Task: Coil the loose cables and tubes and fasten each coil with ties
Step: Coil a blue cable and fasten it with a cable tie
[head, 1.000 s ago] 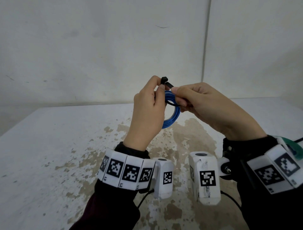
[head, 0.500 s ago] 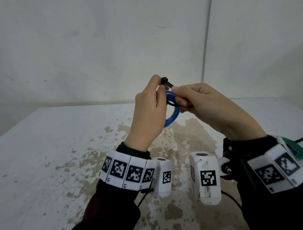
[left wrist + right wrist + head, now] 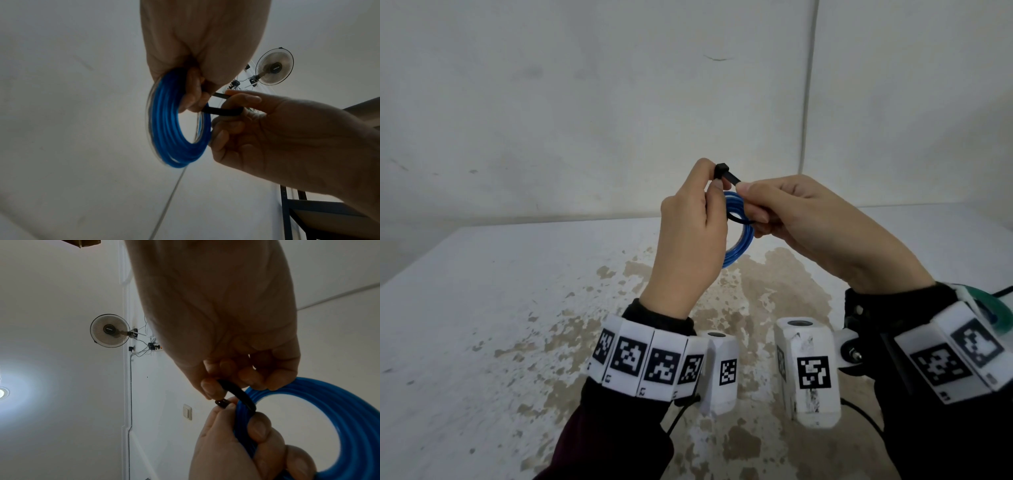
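A small coil of blue tube [image 3: 740,240] is held upright above the table in my left hand [image 3: 714,183], whose fingers curl round its top. A black cable tie [image 3: 726,174] loops round the coil there, and my left thumb and forefinger pinch its square head. My right hand [image 3: 748,202] pinches the tie's strap just right of the head, with the other fingers curled against the coil. The left wrist view shows the coil [image 3: 164,129] with the tie's loop [image 3: 222,112] passing through it. The right wrist view shows the tie [image 3: 242,395] bent over the coil [image 3: 339,410].
Below the hands lies a white table [image 3: 482,325] with worn brown patches, and white walls meet in a corner behind it. A wall fan [image 3: 274,66] and a dark shelf frame [image 3: 308,204] show in the left wrist view.
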Available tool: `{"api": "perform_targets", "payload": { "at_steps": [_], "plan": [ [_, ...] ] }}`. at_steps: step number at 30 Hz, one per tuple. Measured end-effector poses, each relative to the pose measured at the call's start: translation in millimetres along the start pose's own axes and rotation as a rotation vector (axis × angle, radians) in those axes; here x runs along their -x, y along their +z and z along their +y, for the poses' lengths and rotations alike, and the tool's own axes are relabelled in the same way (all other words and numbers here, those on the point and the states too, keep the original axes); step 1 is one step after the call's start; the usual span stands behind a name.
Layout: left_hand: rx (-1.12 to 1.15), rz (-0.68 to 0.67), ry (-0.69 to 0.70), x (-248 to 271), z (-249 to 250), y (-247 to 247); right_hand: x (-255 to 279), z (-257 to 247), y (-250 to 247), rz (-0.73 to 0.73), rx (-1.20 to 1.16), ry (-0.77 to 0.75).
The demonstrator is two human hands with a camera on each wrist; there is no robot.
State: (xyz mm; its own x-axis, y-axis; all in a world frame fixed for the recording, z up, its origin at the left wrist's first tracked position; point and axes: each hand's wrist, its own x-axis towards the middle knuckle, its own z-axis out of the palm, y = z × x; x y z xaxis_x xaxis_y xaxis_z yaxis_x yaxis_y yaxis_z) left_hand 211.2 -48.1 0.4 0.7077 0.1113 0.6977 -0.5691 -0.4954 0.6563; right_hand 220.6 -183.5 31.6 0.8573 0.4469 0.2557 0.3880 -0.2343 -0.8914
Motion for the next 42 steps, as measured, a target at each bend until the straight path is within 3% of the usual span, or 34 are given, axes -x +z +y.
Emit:
{"api": "perform_targets", "payload": {
  "at_steps": [19,23,26,28,31,38,42],
  "plan": [
    [-0.082,0.019,0.154,1.5,6.1,0.3,0.5,-1.3,-4.7,-0.014,-0.195,0.016],
    [-0.081,-0.061,0.155,2.1,7.7,0.0,2.2,-2.3,-4.4,0.045,-0.153,0.029],
    [-0.047,-0.145,0.097,0.1,4.6,-6.0,0.3,0.6,0.4,0.18,-0.104,0.012],
    [-0.03,-0.264,0.065,-0.3,3.9,-12.3,-1.2,3.0,0.6,0.268,-0.092,-0.002],
    [0.043,-0.436,-0.002,0.4,7.1,-16.1,-0.8,4.6,-5.6,0.232,-0.073,-0.007],
    [0.16,-0.467,-0.066,2.1,13.9,-12.3,3.9,5.1,-21.4,0.252,-0.088,-0.039],
    [0.192,-0.573,-0.1,3.0,13.5,-12.6,-1.1,10.6,-23.3,0.463,-0.004,-0.079]
  ]
}}
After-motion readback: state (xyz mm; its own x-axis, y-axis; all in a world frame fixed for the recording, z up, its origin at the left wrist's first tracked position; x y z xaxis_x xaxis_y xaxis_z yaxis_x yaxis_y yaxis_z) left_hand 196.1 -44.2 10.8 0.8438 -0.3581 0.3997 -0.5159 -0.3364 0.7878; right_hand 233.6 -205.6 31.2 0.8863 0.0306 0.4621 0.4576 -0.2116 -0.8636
